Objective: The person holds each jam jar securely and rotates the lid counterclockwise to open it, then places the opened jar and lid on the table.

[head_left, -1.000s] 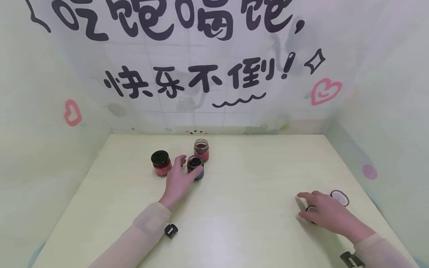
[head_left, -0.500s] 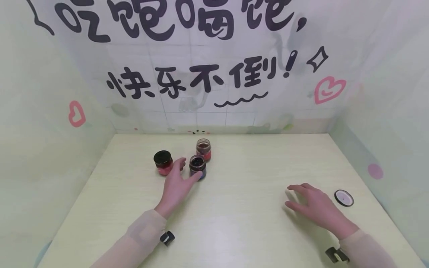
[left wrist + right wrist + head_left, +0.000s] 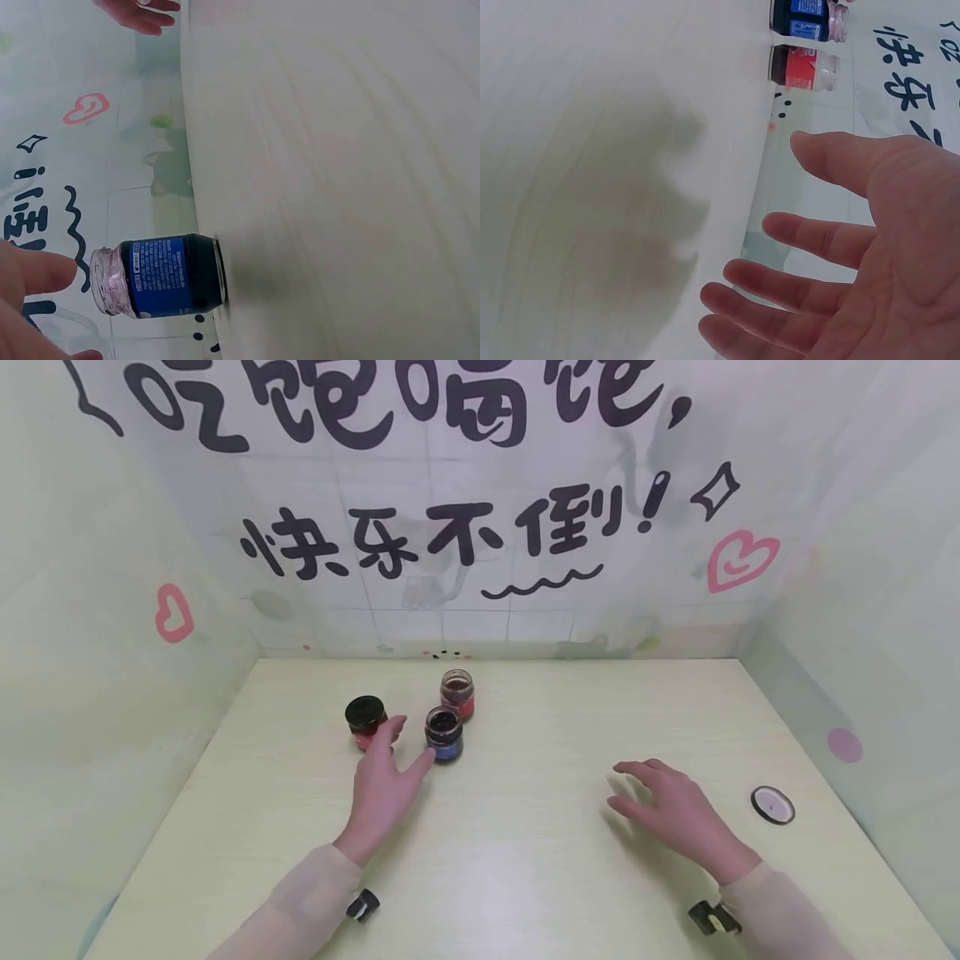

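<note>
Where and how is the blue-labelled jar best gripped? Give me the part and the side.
The blue-labelled jar is probably best held round its body, at the blue label, coming from the near left, where the left hand is. The jar stands upright and uncapped, so a low grip avoids the mouth; the open red-labelled jar crowds its far side.

Beside the left thumb (image 3: 422,763), a blue-labelled jar (image 3: 444,737) of clear, shiny glass; beyond it, a red-labelled glass jar (image 3: 457,694). Left of the fingertips (image 3: 398,722), a capped jar (image 3: 364,722) with a glossy black lid (image 3: 365,709). Below the fingers, a smooth, softly shiny, wood-grain tabletop (image 3: 517,827).
</note>
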A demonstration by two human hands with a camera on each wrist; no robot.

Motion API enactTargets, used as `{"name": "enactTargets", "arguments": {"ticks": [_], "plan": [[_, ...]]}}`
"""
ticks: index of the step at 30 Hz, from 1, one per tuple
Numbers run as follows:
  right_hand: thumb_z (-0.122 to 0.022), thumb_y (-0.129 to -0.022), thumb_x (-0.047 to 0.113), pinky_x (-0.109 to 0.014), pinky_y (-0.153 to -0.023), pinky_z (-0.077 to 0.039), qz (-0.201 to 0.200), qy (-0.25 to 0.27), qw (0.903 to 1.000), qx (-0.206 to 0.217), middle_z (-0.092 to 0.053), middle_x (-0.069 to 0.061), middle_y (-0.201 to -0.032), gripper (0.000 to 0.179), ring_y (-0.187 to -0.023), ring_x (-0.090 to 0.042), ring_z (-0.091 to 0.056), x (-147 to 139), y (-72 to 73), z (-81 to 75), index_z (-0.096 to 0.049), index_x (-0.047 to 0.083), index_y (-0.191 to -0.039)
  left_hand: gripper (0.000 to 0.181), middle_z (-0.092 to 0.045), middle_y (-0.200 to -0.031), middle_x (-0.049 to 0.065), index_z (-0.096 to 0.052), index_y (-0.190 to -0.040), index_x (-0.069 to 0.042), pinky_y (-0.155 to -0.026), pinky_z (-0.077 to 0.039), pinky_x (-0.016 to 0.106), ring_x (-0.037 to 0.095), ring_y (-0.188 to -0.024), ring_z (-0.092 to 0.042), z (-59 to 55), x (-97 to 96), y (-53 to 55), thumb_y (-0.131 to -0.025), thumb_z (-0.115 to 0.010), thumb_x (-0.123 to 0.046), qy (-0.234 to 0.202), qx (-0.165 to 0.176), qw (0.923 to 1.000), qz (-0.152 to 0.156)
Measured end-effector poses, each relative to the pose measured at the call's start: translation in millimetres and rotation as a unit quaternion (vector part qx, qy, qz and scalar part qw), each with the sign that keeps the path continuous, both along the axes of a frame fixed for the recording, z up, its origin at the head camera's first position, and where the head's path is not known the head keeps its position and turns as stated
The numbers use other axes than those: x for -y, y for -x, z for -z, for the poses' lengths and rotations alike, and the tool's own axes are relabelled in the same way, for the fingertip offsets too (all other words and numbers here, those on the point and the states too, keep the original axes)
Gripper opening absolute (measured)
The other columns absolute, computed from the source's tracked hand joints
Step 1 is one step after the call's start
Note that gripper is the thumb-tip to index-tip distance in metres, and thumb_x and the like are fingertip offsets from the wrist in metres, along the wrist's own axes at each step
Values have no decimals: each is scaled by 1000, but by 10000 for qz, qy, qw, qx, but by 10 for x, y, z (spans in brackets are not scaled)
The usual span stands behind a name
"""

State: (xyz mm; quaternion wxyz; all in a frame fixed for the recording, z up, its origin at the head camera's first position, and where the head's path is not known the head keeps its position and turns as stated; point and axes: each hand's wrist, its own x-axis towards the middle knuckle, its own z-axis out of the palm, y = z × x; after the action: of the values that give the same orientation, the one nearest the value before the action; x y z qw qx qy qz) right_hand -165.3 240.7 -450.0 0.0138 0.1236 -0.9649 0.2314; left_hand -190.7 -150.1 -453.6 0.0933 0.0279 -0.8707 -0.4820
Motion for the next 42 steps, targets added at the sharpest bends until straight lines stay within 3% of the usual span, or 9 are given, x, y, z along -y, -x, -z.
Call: {"name": "enactTargets", "arguments": {"ticks": [10,17,21,26,32,42], "plan": [[-75,-90,37,-57,-91,-49,-117,129,9998,65,-63,-12,-128,51,-112,-37,-62,194,43,4,-63,14,-134,59,-56,-139,14,-47,-144,-7,-107,-40,49,34,-127,-54,-36,104,-40,-92,-73,-19,-277,-587,9974,-310],[-75,-91,39,-52,-91,-50,-338,230,9991,-63,-63,-10,-126,51,-111,-32,-63,314,97,-49,-63,14,-135,50,-62,-121,15,-54,-135,-3,-99,-45,45,33,-111,-62,0,188,-46,-89,-74,-7,-501,-1205,9895,-626],[-74,-91,39,-52,-92,-50,-371,230,9990,-5,-63,-9,-127,52,-112,-32,-63,387,129,-75,-62,15,-136,50,-58,-120,15,-54,-133,-2,-94,-45,46,31,-109,-58,0,235,-31,-88,-76,-6,-407,-1325,9859,-941],[-74,-91,39,-51,-94,-49,-453,244,9986,147,-61,-8,-129,53,-114,-32,-62,475,155,-82,-61,16,-137,56,-50,-122,17,-49,-134,0,-93,-43,46,31,-112,-51,15,302,11,-87,-77,-8,-491,-1171,9838,-1269],[-75,-90,38,-50,-93,-49,-590,249,9979,27,-62,-9,-129,54,-111,-32,-63,576,195,-133,-60,15,-137,72,-40,-136,15,-39,-143,-5,-93,-39,43,31,-117,-43,49,378,85,-86,-80,-19,-838,-688,9818,-1560],[-75,-90,39,-47,-93,-49,-688,239,9972,156,-62,-7,-127,55,-110,-30,-64,741,257,-220,-60,16,-138,86,-40,-147,18,-30,-150,-5,-107,-36,50,34,-132,-39,141,489,240,-84,-82,-27,-1059,16,9834,-1471]]}}
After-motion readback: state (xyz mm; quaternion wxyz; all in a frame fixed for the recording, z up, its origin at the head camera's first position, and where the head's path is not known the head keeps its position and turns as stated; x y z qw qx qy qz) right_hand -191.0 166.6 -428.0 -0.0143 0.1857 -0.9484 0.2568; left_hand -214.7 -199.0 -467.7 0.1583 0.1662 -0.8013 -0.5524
